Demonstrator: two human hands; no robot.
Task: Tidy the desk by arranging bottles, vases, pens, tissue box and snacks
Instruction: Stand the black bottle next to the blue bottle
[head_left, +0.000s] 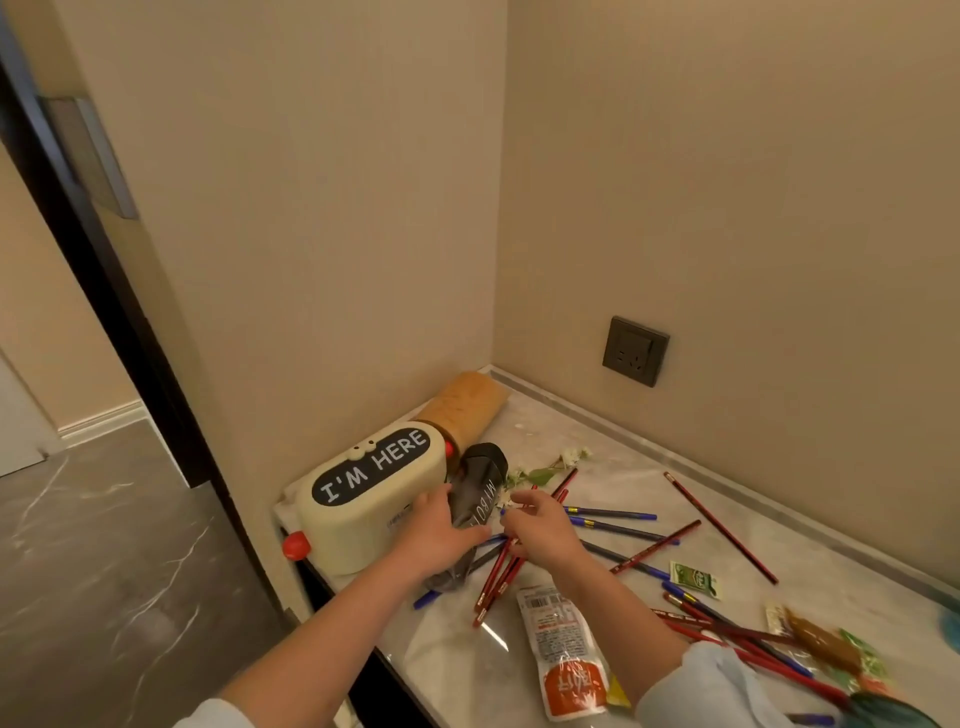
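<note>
Worktop (628, 452), stone-patterned, set into a wall corner.

- Tissue box (374, 499): cream, lettered "I'M HERE", standing at the left edge near the front-left corner.
- Vase (462, 405): tan, lying on its side in the far-left corner, just behind the tissue box.
- Bottle (477, 480): dark, translucent, lying on its side just beside the tissue box, cap toward the far corner.
- Left hand (441, 535): fingers and thumb curled round the middle of the bottle, gripping it.
- Right hand (543, 530): just right of the bottle, over a bundle of red pencils (498, 577). Fingers loosely bent and slightly apart; cannot tell whether they pinch a pencil.
- Blue pens (613, 515): fanned out flat to the right of the right hand. More pencils and pens lie scattered toward the right edge.
- Flower sprig (545, 470): lying flat beyond the hands (white blossoms, green leaves).
- White-and-orange snack packet (566, 654): near the front edge, between the forearms.
- Small green packet (693, 578): further right, apart from it.
- Wall socket (635, 351): above the back edge.
</note>
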